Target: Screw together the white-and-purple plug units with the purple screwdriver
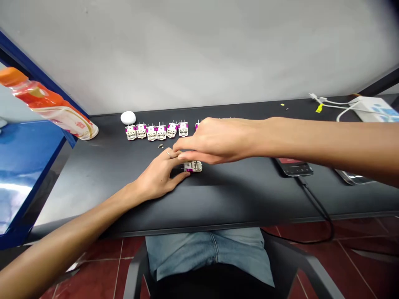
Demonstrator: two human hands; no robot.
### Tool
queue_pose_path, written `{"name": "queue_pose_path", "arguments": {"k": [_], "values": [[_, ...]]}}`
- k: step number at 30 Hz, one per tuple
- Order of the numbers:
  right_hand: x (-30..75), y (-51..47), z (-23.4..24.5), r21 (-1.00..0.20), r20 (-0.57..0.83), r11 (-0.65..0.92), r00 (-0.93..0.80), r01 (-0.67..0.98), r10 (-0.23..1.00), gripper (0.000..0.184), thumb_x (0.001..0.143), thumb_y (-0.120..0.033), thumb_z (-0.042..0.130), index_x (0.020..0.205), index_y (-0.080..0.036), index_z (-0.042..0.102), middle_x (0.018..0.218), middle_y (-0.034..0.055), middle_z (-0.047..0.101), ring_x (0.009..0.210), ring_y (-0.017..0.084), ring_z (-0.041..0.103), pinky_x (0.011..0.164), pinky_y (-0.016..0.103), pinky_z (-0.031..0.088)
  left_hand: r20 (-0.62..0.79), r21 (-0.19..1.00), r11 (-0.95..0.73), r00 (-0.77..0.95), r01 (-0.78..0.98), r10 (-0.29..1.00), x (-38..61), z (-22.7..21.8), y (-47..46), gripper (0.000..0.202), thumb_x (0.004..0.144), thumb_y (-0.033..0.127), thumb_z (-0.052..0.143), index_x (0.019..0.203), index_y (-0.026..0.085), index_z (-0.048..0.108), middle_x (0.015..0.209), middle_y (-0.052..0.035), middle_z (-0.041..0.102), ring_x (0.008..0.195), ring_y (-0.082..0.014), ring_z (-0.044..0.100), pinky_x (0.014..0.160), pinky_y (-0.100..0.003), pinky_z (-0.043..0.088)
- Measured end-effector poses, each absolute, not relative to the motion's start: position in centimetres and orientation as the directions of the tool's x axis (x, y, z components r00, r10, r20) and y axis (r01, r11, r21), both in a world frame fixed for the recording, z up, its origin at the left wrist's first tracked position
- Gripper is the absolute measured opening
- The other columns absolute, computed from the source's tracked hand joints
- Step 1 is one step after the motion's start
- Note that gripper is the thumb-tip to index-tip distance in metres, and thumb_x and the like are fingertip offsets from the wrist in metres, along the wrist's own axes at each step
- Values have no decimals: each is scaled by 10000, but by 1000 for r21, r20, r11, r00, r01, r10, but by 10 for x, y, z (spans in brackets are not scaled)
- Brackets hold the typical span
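Observation:
On the black table, my left hand (160,174) grips a small white-and-purple plug part (193,166) between thumb and fingers. The part lies flat, its metal pins towards my palm. My right hand (212,141) arches just above it, fingers closed together and pointing left. What those fingers pinch, if anything, is hidden; a thin dark line shows beneath them at the part. Beyond my hands stands a row of similar plug parts (161,132), pins pointing away from me; my right hand covers some of them. A few tiny screws (161,146) lie loose before the row.
At the back left are a white rounded object (128,118) and an orange-capped bottle (59,106). Under my right forearm lies a dark phone-like device (293,168) with a black cable (314,199) hanging off the front edge. A white box (375,109) with white cables sits far right.

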State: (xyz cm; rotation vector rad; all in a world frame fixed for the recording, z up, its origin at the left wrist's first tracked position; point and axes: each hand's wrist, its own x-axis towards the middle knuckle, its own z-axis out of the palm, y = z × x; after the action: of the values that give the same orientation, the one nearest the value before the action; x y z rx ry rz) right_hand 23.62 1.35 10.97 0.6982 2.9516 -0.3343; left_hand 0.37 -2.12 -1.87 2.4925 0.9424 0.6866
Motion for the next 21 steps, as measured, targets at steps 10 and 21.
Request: {"name": "queue_pose_path", "arguments": {"k": [10,21], "values": [[390,49,116,-372,353,549,-433,749,830,110,941,-393,885,932,-322,802,631,-68,746,573,132,709,645,331,550,161,315,-616,599,722,784,46,12,-17,472,985,501,785,1344,194,795,1286,-148,736,1024,-309,751,901,-474,661],[440,16,64,-595,465,400,-108,698,879,73,898,-306,856,953,-278,894,855,51,860,739,224,817,724,386,657,192,161,-792,769,588,610,122,42,83,529,906,301,765,1411,144,776,1324,-136,830,1243,-380,704,1107,-527,553]]}}
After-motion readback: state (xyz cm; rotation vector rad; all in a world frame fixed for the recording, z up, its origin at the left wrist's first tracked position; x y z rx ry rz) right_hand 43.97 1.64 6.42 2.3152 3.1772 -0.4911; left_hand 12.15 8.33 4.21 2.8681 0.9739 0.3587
